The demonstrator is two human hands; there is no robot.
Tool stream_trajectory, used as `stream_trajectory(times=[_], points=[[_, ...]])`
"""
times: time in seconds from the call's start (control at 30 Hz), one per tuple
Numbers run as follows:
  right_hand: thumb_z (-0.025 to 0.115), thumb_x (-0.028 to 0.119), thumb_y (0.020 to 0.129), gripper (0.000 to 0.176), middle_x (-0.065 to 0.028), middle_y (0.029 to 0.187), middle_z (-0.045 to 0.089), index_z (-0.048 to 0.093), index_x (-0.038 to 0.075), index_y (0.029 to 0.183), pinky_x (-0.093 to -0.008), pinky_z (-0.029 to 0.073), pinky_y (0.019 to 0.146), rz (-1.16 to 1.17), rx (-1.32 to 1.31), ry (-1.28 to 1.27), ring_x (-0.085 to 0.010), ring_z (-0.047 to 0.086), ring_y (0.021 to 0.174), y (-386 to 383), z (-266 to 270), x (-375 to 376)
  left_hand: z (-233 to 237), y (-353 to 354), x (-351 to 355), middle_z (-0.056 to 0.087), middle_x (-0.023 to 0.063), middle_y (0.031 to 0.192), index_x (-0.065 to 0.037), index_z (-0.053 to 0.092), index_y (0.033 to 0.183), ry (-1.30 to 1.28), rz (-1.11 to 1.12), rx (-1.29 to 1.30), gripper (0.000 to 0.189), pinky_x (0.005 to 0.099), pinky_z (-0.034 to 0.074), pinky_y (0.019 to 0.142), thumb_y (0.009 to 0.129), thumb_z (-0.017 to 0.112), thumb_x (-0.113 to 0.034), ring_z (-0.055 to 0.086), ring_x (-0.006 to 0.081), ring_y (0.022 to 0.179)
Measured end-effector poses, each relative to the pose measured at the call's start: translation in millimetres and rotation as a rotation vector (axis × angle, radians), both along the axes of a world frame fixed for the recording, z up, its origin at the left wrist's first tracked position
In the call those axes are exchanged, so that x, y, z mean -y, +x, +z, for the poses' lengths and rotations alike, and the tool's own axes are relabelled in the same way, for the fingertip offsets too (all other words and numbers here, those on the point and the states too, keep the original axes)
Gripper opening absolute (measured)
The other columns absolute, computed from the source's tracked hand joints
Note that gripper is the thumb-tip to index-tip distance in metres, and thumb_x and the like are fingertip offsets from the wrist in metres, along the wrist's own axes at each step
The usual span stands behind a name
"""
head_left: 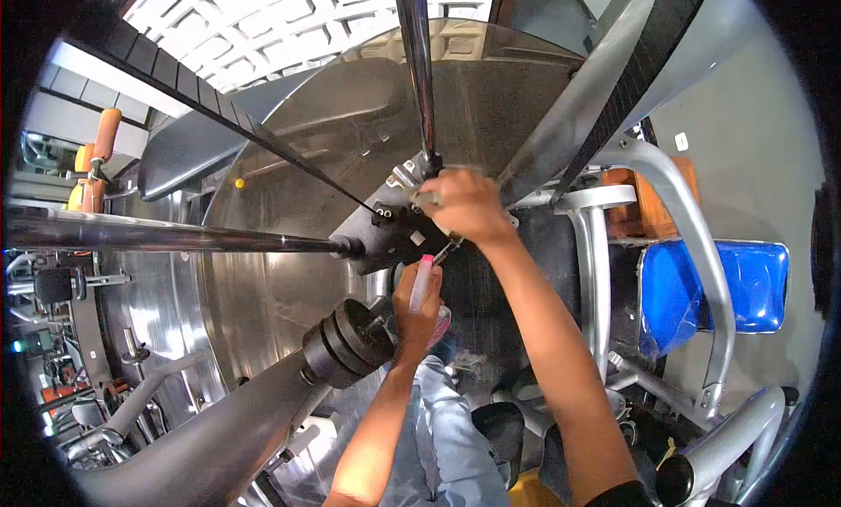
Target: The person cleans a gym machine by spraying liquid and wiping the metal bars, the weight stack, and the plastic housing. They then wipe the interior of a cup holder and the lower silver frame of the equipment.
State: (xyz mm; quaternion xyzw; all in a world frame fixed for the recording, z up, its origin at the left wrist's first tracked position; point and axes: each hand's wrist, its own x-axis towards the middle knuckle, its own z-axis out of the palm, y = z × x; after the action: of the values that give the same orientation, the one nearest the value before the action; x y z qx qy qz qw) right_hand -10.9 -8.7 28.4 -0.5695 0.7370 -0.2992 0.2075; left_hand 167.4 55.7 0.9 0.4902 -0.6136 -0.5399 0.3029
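Observation:
My left hand (415,307) is wrapped round a slim, pale, translucent thing (421,286) with a bright pink tip, held upright just below a black metal bracket (394,234). A short dark metal rod (448,250) lies close to the pink tip. Higher up, my right hand (466,205) is closed at the bracket's upper right side, its fingers slightly blurred. A greyish thing (424,197) shows at these fingertips, but I cannot tell what it is. Two chrome guide rods, one upright (417,78) and one from the left (175,237), meet the bracket.
A black belt (219,108) runs down to the bracket. Behind it stands a large dark transparent panel (289,165). Black weight discs (346,345) sit on a thick grey tube at lower left. At right are a curved silver frame (701,244) and a blue padded seat (749,283).

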Motion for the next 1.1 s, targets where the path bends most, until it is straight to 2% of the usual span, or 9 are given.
stream_trajectory(times=[0.33,0.57,0.63,0.73,0.8,0.87,0.93,1.07,1.1], points=[[0.067,0.028,0.073,0.020,-0.0113,0.088,0.067,0.075,0.016,0.088,-0.0494,0.052,0.075,0.040,-0.361,0.013,-0.0357,0.066,0.087,7.1,-0.9,-42.6,-8.5,2.4,0.0,0.052,0.0023,0.073,-0.001,0.060,0.101,-0.014,0.012,0.038,0.022,0.0270,0.043,0.050,0.099,0.057,-0.022,0.052,0.0106,0.056],[0.072,0.042,0.077,0.038,-0.0138,0.085,0.072,0.074,0.015,0.105,-0.0356,0.051,0.071,-0.173,0.330,0.325,-0.0277,0.070,0.078,-6.8,-7.4,-79.0,0.8,3.4,-2.7,0.062,0.0177,0.096,0.002,0.060,0.109,0.114,-0.014,-0.004,0.031,0.0386,0.049,0.072,0.097,0.059,-0.026,0.062,0.0282,0.082],[0.072,0.040,0.078,0.038,-0.0112,0.082,0.071,0.074,0.012,0.103,-0.0333,0.050,0.070,-0.219,0.443,0.364,-0.0229,0.068,0.075,-13.1,-7.6,-86.8,-11.3,2.3,-7.1,0.060,0.0214,0.108,0.003,0.059,0.104,-0.337,-0.066,0.115,0.029,0.0424,0.046,0.085,0.098,0.057,-0.025,0.059,0.0344,0.094],[0.072,0.037,0.080,0.038,-0.0040,0.076,0.068,0.074,0.004,0.100,-0.0276,0.047,0.067,-0.296,0.695,0.360,-0.0119,0.060,0.070,-19.4,-5.1,-99.8,3.9,8.7,-28.4,0.057,0.0244,0.117,0.003,0.055,0.092,-0.318,-0.069,0.077,0.029,0.0445,0.041,0.095,0.099,0.056,-0.025,0.054,0.0382,0.106],[0.072,0.030,0.081,0.037,-0.0024,0.087,0.068,0.071,0.000,0.103,-0.0269,0.046,0.070,-0.346,0.876,0.367,-0.0112,0.060,0.075,-23.4,2.2,-101.7,26.3,13.3,-37.1,0.062,0.0185,0.097,0.000,0.051,0.082,-0.577,-0.072,0.156,0.032,0.0404,0.047,0.082,0.098,0.059,-0.027,0.059,0.0287,0.088],[0.073,0.032,0.080,0.043,-0.0066,0.090,0.069,0.069,-0.001,0.107,-0.0275,0.048,0.072,-0.326,0.853,0.389,-0.0132,0.062,0.079,-17.8,15.9,-101.6,66.4,31.7,-59.1,0.057,0.0089,0.072,-0.003,0.052,0.078,0.228,-0.106,0.068,0.031,0.0349,0.046,0.064,0.096,0.063,-0.026,0.055,0.0169,0.067],[0.071,0.041,0.080,0.049,-0.0150,0.091,0.072,0.070,-0.001,0.106,-0.0327,0.050,0.076,-0.255,0.467,0.256,-0.0221,0.068,0.081,6.4,27.6,-97.2,73.7,51.8,-75.5,0.046,0.0022,0.058,-0.005,0.052,0.074,0.015,-0.068,0.061,0.030,0.0311,0.039,0.053,0.092,0.066,-0.024,0.045,0.0099,0.056],[0.071,0.048,0.078,0.055,-0.0195,0.103,0.071,0.070,0.005,0.112,-0.0367,0.050,0.083,-0.167,0.449,0.218,-0.0304,0.069,0.097,43.2,39.3,-93.4,85.5,105.7,-93.5,0.048,0.0027,0.059,-0.004,0.051,0.071,0.024,0.010,0.069,0.031,0.0306,0.039,0.054,0.090,0.067,-0.022,0.044,0.0106,0.057],[0.072,0.043,0.078,0.054,-0.0102,0.097,0.071,0.069,0.000,0.110,-0.0301,0.047,0.081,-0.187,0.419,0.269,-0.0167,0.063,0.089,53.8,68.0,-96.4,89.5,115.7,-94.3,0.051,0.0031,0.060,-0.004,0.055,0.072,0.006,0.065,0.023,0.028,0.0309,0.040,0.053,0.090,0.067,-0.023,0.047,0.0113,0.056]])
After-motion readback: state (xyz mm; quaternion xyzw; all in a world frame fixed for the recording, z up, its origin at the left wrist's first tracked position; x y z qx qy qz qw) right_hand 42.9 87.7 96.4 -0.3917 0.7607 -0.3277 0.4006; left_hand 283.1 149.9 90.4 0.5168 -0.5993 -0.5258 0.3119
